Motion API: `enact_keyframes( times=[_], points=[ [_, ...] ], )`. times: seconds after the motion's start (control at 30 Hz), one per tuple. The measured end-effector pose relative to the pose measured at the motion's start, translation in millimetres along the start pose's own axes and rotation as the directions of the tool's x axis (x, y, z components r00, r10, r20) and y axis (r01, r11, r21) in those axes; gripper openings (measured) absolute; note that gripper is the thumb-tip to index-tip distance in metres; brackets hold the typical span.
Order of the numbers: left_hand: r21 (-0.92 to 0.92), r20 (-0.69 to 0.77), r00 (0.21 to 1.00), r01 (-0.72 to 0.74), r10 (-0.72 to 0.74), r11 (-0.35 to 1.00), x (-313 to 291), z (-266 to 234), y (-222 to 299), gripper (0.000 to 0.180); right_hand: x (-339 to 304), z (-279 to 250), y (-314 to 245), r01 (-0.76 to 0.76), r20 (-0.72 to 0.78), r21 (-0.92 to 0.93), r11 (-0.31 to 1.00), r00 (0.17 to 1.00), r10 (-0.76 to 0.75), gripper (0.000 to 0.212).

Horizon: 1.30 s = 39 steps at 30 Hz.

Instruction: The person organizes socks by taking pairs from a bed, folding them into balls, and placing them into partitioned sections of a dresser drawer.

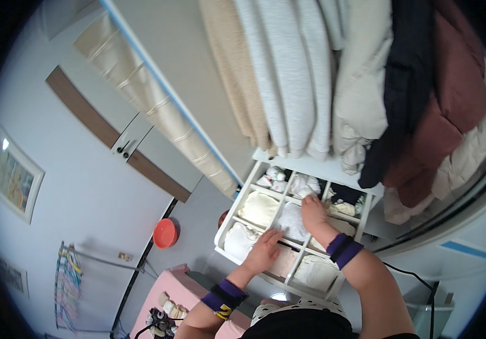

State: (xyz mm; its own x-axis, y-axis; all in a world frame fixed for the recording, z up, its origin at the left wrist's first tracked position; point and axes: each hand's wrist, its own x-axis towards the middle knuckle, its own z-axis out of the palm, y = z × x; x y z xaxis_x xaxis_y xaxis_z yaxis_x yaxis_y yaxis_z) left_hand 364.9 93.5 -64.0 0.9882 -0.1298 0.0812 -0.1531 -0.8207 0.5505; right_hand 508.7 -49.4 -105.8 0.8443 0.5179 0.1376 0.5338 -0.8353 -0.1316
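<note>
A white pulled-out drawer [218, 240] is split by dividers into several compartments of folded clothes. My right hand [314, 214] reaches over the middle of it, fingers bent together on a white garment [306, 191] at the back middle compartment; the fingertips are partly hidden. Just below lies a folded light grey garment [292, 222] in the centre compartment. My left hand [264, 251] rests near the divider in front of that garment, fingers stretched out and holding nothing. Cream clothing [258, 208] and white clothing [239, 239] fill compartments on the left. Purple bands circle both wrists.
Coats and sweaters [288, 73] hang over the drawer's back edge. A red basin [165, 233] stands on the floor at left. Behind my left arm is a pink surface [161, 288] with dark cords and bundled items. A rack with hangers [69, 282] stands at lower left.
</note>
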Motion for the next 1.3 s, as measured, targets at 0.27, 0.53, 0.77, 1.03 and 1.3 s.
enact_keyframes(
  times=[0.27, 0.53, 0.77, 1.03, 1.3],
  points=[
    [-0.114, -0.096, 0.98, 0.166, -0.177, 0.98, -94, -24, 3, 0.049, -37, -40, -19, 0.221, 0.035, 0.274, 0.936, 0.97, -0.239, 0.031],
    [-0.213, -0.26, 0.886, 0.334, -0.383, 0.918, -221, -44, 14, 0.045, -111, -79, -126, 0.485, 0.088, 0.539, 0.689, 0.781, -0.618, 0.035],
    [-0.408, -0.472, 0.696, 0.371, -0.541, 0.834, -343, -25, 33, 0.044, -190, -84, -260, 0.652, 0.12, 0.641, 0.405, 0.436, -0.892, 0.034],
    [-0.502, -0.676, 0.247, 0.536, -0.694, 0.679, -502, 18, 77, 0.042, -288, -61, -352, 0.722, 0.131, 0.688, 0.064, -0.037, -0.991, 0.035],
    [-0.766, -0.579, -0.258, 0.498, -0.773, 0.407, -592, 73, 141, 0.036, -386, -37, -440, 0.613, 0.157, 0.765, -0.2, -0.478, -0.864, 0.036]
  ],
)
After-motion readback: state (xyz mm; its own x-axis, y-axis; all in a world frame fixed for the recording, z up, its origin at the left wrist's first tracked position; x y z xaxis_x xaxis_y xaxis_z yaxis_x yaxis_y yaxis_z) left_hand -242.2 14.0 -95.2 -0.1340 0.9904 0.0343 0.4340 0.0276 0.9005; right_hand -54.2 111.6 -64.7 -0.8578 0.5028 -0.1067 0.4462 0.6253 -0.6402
